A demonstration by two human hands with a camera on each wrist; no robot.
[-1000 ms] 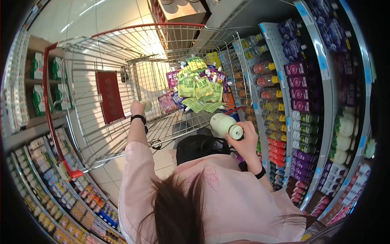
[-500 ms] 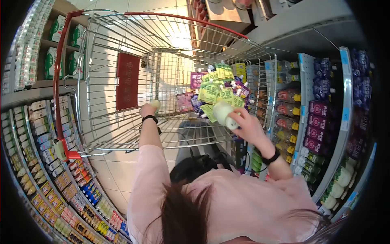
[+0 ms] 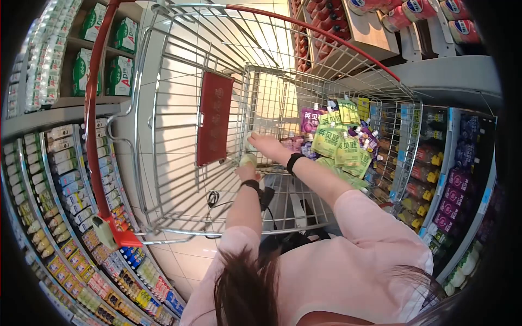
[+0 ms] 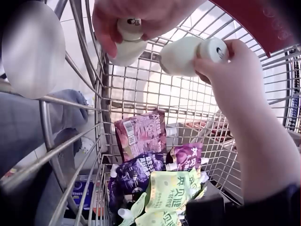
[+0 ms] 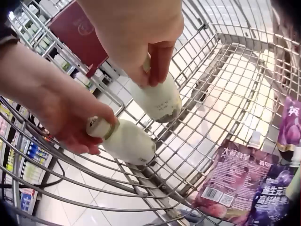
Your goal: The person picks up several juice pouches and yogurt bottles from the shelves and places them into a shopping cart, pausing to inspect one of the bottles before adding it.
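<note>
My left hand [image 3: 247, 173] grips a pale green-white bottle [image 5: 129, 143] by its capped neck, inside the wire shopping cart [image 3: 321, 224]. Just beside it, my right hand [image 3: 267, 146] pinches the neck of a second, similar bottle [image 5: 160, 99] between thumb and fingers. Both bottles tilt, with their bases close over the cart's wire floor near the handle end. Farther along the basket lies a heap of spouted pouches: green ones [image 3: 340, 146] on top, purple ones [image 4: 138, 172] under them and a pink pouch [image 5: 235, 181] at the near edge.
The cart's red handle [image 3: 93, 108] runs along the left, with a red panel [image 3: 215, 117] inside. Shelves of small bottles and packs [image 3: 76, 190] stand at left. At right are shelves with bottles and purple packs [image 3: 457, 190]. A wooden display [image 3: 372, 32] stands beyond the cart.
My right hand has carried its bottle left, from the cart's near right side over the pouches to beside the left hand's bottle. The cart appears farther right as the head view shifts.
</note>
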